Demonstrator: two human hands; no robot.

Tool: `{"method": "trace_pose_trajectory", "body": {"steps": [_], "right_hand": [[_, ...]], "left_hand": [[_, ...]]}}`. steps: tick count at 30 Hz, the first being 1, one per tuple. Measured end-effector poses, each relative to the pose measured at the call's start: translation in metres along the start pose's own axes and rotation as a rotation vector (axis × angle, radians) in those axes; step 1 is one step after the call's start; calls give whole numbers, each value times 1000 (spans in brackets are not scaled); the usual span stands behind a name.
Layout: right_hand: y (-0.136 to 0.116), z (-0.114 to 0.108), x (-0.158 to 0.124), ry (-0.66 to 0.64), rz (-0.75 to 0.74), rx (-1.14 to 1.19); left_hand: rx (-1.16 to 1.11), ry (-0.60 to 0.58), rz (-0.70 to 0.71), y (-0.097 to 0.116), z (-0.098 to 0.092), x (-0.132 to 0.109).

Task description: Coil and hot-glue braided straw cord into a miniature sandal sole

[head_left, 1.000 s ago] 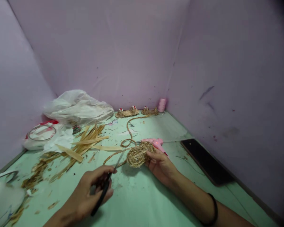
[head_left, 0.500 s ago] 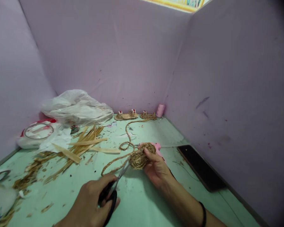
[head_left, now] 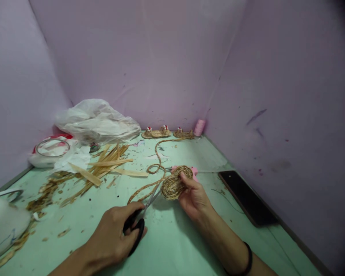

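Note:
A pair of black-handled scissors (head_left: 138, 232) is gripped in my left hand (head_left: 115, 232), fingers through the loops. Its blades point up and right, their tips close beside a coiled, sole-shaped piece of braided straw (head_left: 172, 186). My right hand (head_left: 196, 197) pinches that piece by its right side, thumb on top. From near the piece a braided straw cord (head_left: 143, 190) runs in loops across the table towards the back. Partly hidden behind the piece lies a pink glue gun (head_left: 194, 173).
Dry straw strips (head_left: 103, 168) and scraps lie on the left, near a white plastic bag (head_left: 97, 120) and a roll of tape (head_left: 52, 147). Small woven slippers (head_left: 156, 133) and a pink thread spool (head_left: 199, 127) stand at the back wall. A dark phone (head_left: 247, 197) lies right.
The view has shifted, so the scene sits slightly higher and further right. Both hands keep their holds, and the scissors stay by the straw piece's lower left edge.

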State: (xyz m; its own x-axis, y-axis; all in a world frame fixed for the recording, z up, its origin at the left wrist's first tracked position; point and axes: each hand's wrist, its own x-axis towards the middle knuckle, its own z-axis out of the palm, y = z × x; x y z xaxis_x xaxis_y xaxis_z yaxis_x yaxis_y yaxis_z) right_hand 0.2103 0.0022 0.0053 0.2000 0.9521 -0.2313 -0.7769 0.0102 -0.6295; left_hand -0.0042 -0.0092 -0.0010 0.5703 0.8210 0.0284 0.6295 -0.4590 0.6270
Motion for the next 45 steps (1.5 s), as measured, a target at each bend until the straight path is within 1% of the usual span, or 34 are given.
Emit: {"method": "trace_pose_trajectory", "body": {"steps": [5, 7, 14, 19, 24, 29, 33, 35, 38, 41, 45], "right_hand": [[1, 0, 0, -75, 52, 21], [0, -1, 1, -86, 63, 43], [-3, 0, 3, 1, 82, 131], [-3, -2, 5, 7, 37, 177], [-1, -4, 7, 6, 31, 197], [-1, -3, 4, -31, 46, 162], [2, 1, -5, -88, 58, 40], [6, 2, -9, -79, 32, -20], [13, 2, -11, -31, 8, -47], [19, 0, -12, -22, 48, -61], [25, -2, -14, -41, 106, -93]], "left_hand": [[1, -13, -15, -2, -1, 0], [-2, -11, -23, -1, -2, 0], [-11, -5, -52, -1, -2, 3], [-5, -11, -57, -4, -1, 3], [-1, 1, -66, -6, 0, 3], [-8, 5, -68, -3, -1, 1], [-17, 15, -56, 0, 0, -1], [-22, 25, -38, 1, 0, -1], [-25, 36, 5, 4, 0, 0], [-10, 57, 39, 6, -1, 0], [19, 82, 58, 5, 0, 0]]}}
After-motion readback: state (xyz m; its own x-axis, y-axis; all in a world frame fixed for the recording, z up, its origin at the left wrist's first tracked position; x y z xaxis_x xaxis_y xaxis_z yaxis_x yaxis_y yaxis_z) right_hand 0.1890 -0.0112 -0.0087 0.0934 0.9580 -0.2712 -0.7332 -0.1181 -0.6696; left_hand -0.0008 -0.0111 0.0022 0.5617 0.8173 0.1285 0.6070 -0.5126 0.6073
